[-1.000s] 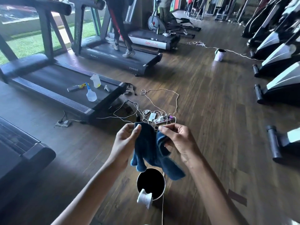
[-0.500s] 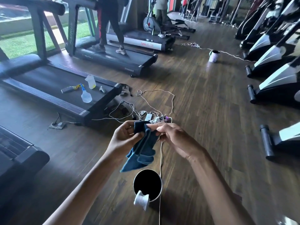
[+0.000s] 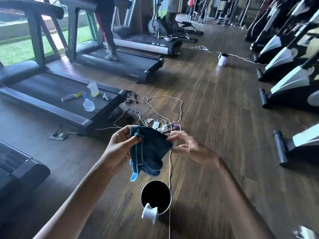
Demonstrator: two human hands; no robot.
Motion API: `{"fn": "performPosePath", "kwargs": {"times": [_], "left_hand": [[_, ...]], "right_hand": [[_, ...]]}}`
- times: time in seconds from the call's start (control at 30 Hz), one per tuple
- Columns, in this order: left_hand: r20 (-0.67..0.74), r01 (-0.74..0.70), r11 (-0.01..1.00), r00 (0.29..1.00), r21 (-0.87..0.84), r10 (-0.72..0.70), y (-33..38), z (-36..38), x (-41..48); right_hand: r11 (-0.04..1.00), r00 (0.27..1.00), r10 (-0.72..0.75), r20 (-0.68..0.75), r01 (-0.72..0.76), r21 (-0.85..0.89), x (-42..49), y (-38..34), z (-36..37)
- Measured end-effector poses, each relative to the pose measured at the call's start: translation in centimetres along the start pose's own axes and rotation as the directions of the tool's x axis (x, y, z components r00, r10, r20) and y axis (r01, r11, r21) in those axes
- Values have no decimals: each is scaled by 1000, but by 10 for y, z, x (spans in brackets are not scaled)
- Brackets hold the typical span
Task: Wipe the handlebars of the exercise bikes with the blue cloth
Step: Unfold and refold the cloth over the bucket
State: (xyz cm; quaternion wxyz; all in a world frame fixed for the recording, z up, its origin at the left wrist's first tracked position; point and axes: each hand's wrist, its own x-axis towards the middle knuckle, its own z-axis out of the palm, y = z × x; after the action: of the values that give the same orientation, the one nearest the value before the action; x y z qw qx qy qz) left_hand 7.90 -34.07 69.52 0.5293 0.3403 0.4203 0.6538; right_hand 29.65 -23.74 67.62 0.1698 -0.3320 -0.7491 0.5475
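A dark blue cloth hangs in front of me over the wooden floor. My left hand pinches its upper left corner. My right hand holds its right edge with the fingertips, the other fingers spread. The cloth is stretched between both hands, and a lighter blue corner dangles at the bottom. A row of exercise bikes stands along the right side; only their bases and lower frames show, and the handlebars are out of view.
Below the cloth stands a bucket with a white handle. A power strip with tangled white cords lies just beyond my hands. Treadmills fill the left; spray bottles lie on the nearest one. A person walks on the second. Another bucket stands farther away.
The cloth was bunched between my hands and is now spread wider, with my right hand moved to the right. The view has shifted slightly.
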Motion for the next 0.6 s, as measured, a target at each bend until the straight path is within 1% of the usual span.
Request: {"fn": "performPosePath", "kwargs": {"times": [0.1, 0.2, 0.23, 0.3, 0.37, 0.43, 0.5, 0.53, 0.57, 0.6], "left_hand": [[50, 36, 998, 998, -43, -33, 10, -2, 0], [85, 51, 997, 995, -51, -46, 12, -6, -1], [82, 42, 998, 996, -45, -38, 12, -9, -2], [50, -16, 1000, 999, 26, 15, 14, -18, -2], [22, -96, 980, 995, 175, 94, 15, -27, -3], [-14, -157, 928, 985, 339, 172, 14, -29, -1], [-32, -219, 871, 965, 439, 259, 14, -26, 2], [-27, -246, 853, 957, 461, 290, 16, -24, 3], [-27, -257, 859, 954, 443, 299, 19, -24, 5], [-22, -262, 886, 956, 384, 292, 22, -25, 6]], "right_hand": [[994, 998, 11, 57, -17, 111, 0, 2, 4], [993, 993, -7, 116, -6, 115, -2, -4, 11], [993, 993, -14, 116, 0, 122, -3, -7, 12], [991, 998, -50, 48, 43, 123, -5, -10, 13], [984, 992, -110, -62, 118, 133, -7, -19, 14], [968, 980, -151, -132, 174, 182, -5, -31, 18], [954, 966, -171, -195, 211, 213, 1, -44, 23], [949, 958, -168, -230, 221, 225, 4, -51, 24], [943, 952, -160, -260, 225, 245, 6, -58, 25], [935, 948, -152, -279, 229, 270, 9, -63, 24]]}}
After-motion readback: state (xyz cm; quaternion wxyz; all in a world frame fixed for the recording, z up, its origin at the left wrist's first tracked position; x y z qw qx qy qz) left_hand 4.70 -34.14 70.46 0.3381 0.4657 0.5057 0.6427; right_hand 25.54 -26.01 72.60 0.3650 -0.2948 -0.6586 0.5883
